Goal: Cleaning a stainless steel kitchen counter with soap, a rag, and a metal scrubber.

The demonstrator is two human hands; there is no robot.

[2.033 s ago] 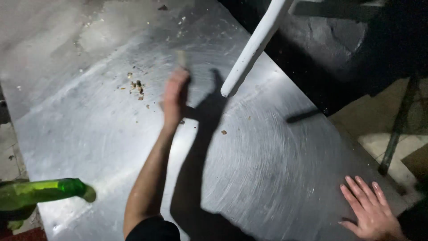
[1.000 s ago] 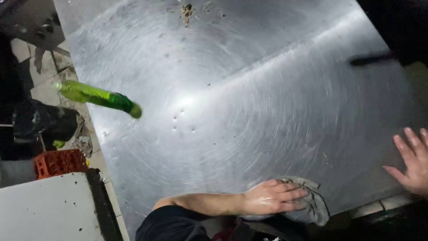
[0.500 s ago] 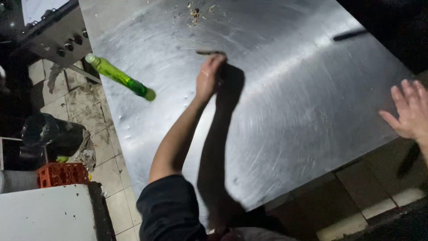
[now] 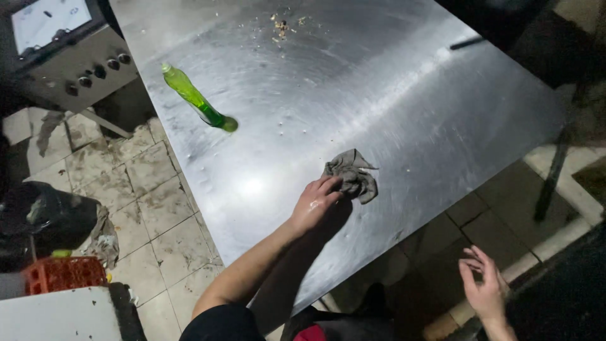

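Pressing its fingertips on the near edge of a crumpled grey cloth (image 4: 351,175), the left hand (image 4: 314,203) lies flat, fingers together, on the steel worktop (image 4: 379,95). The cloth sits near the worktop's front edge, bunched, its longer side running from the fingers up and away to the right. The right hand (image 4: 485,290) hangs off the worktop below its edge, fingers loosely spread, holding nothing. A green bottle (image 4: 192,98) stands further back left, beyond crumbs (image 4: 282,26).
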